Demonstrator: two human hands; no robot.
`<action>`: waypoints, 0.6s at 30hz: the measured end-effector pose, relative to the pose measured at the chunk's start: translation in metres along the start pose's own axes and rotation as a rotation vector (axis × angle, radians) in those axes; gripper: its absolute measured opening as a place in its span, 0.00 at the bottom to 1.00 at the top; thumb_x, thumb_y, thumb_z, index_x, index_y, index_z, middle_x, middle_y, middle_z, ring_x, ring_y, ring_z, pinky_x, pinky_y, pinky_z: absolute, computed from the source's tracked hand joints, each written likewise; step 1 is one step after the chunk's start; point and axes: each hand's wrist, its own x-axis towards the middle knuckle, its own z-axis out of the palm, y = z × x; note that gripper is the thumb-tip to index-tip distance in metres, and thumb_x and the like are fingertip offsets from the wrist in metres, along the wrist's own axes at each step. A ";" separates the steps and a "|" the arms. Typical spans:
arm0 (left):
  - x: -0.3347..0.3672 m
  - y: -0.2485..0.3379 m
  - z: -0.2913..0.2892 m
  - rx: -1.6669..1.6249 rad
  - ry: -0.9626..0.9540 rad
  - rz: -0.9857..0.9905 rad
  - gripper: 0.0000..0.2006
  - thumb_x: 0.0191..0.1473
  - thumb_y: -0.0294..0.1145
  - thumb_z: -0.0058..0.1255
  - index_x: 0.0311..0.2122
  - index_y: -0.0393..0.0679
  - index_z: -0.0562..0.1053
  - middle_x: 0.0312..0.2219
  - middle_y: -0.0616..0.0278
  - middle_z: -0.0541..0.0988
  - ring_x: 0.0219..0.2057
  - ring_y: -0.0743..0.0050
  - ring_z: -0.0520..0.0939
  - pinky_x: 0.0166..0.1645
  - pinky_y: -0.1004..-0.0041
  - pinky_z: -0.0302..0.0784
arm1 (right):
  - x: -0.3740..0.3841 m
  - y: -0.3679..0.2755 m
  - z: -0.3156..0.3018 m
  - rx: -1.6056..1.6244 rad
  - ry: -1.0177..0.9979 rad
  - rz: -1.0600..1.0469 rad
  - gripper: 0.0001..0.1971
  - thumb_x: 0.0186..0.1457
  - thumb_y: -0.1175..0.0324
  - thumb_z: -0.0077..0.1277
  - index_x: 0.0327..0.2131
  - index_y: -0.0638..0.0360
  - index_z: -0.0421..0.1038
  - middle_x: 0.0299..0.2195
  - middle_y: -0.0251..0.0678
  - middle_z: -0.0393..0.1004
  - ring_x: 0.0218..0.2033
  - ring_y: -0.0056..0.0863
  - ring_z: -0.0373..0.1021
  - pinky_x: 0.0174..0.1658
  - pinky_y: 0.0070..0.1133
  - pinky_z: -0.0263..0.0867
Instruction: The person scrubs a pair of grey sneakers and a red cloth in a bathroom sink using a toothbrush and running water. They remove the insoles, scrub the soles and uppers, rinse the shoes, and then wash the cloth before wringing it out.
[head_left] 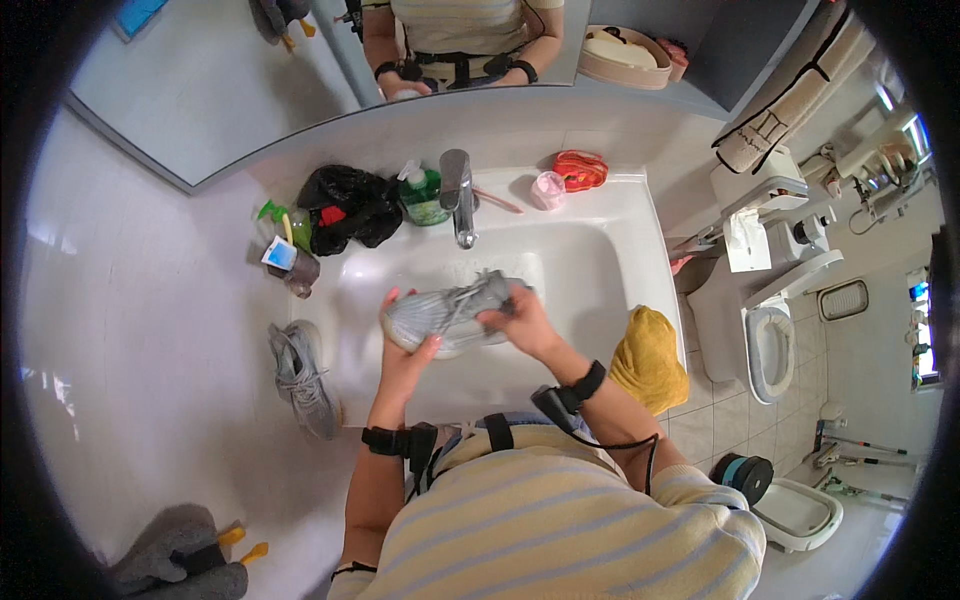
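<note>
A grey lace-up sneaker point(440, 315) is held over the white sink basin point(585, 265), its toe pointing left. My left hand point(402, 362) cups the toe end from below, thumb along the near side. At the heel end, my right hand point(524, 324) is closed around the shoe's collar; some of its fingers are hidden and slightly blurred. The laces lie across the top of the shoe. Its matching grey sneaker point(300, 380) rests on the ledge left of the basin. The chrome faucet point(460, 195) stands just beyond the held shoe.
Behind the basin are a black plastic bag point(350, 210), a green soap bottle point(422, 195), a pink cup point(548, 190) and a red pouch point(580, 170). A brown cup point(300, 272) holds a tube. A yellow cloth point(650, 362) drapes the right rim. The toilet point(768, 345) is farther right.
</note>
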 end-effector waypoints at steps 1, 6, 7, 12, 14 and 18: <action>0.004 -0.003 0.002 0.041 -0.066 -0.028 0.43 0.45 0.26 0.55 0.60 0.43 0.40 0.54 0.55 0.55 0.55 0.69 0.60 0.54 0.70 0.61 | -0.004 -0.008 -0.013 0.219 0.042 0.117 0.19 0.36 0.60 0.63 0.27 0.61 0.67 0.23 0.37 0.65 0.31 0.38 0.61 0.46 0.30 0.53; -0.001 -0.029 -0.055 0.362 0.117 -0.157 0.22 0.51 0.35 0.51 0.51 0.42 0.63 0.49 0.55 0.65 0.52 0.60 0.64 0.54 0.67 0.60 | -0.006 -0.014 -0.094 -0.840 0.469 -0.527 0.20 0.34 0.69 0.63 0.32 0.59 0.65 0.30 0.40 0.66 0.34 0.41 0.60 0.40 0.34 0.56; -0.007 -0.041 -0.066 0.633 0.238 -0.062 0.22 0.50 0.34 0.51 0.50 0.42 0.64 0.48 0.55 0.66 0.51 0.58 0.64 0.53 0.65 0.60 | -0.003 -0.004 -0.124 -0.910 0.482 -0.545 0.19 0.34 0.68 0.64 0.31 0.60 0.65 0.29 0.40 0.65 0.33 0.39 0.61 0.35 0.32 0.58; -0.050 -0.019 -0.124 1.514 0.853 -0.028 0.29 0.41 0.37 0.55 0.50 0.42 0.62 0.47 0.51 0.61 0.48 0.50 0.61 0.52 0.55 0.57 | -0.023 -0.012 -0.241 -0.512 0.470 -0.197 0.16 0.45 0.84 0.50 0.41 0.66 0.68 0.35 0.35 0.73 0.38 0.22 0.67 0.42 0.22 0.67; -0.073 -0.014 -0.144 1.564 0.926 -0.159 0.37 0.40 0.44 0.57 0.55 0.41 0.56 0.50 0.48 0.58 0.51 0.47 0.58 0.54 0.52 0.53 | -0.010 0.016 -0.281 -0.347 0.373 -0.225 0.17 0.45 0.84 0.50 0.42 0.67 0.67 0.37 0.33 0.72 0.39 0.20 0.67 0.44 0.19 0.64; -0.107 -0.009 -0.159 1.423 0.987 -0.306 0.48 0.36 0.48 0.59 0.60 0.45 0.46 0.52 0.48 0.57 0.53 0.44 0.57 0.55 0.52 0.54 | 0.015 0.026 -0.288 -1.277 0.349 -0.093 0.20 0.41 0.71 0.57 0.42 0.60 0.69 0.38 0.40 0.73 0.40 0.41 0.68 0.48 0.34 0.60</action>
